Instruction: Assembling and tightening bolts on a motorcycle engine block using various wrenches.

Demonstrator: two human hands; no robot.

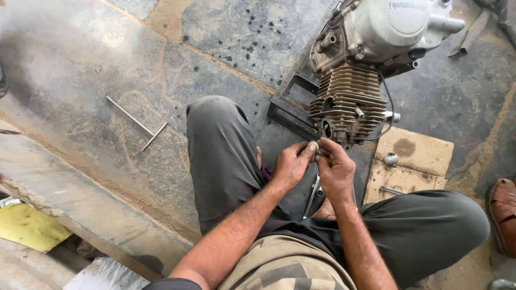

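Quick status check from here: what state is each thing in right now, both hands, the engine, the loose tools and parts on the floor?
left hand: pinching a small round part
right hand: fingers on the same part
engine: standing on a metal frame, finned cylinder toward the hands
T-handle wrench: lying flat on the stone floor, untouched
cardboard: flat on the floor, small metal parts on it

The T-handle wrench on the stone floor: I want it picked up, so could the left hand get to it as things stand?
Probably yes. The T-handle wrench lies in the open left of the raised knee, nothing on it. But the left hand is pinching a small part with the right hand.
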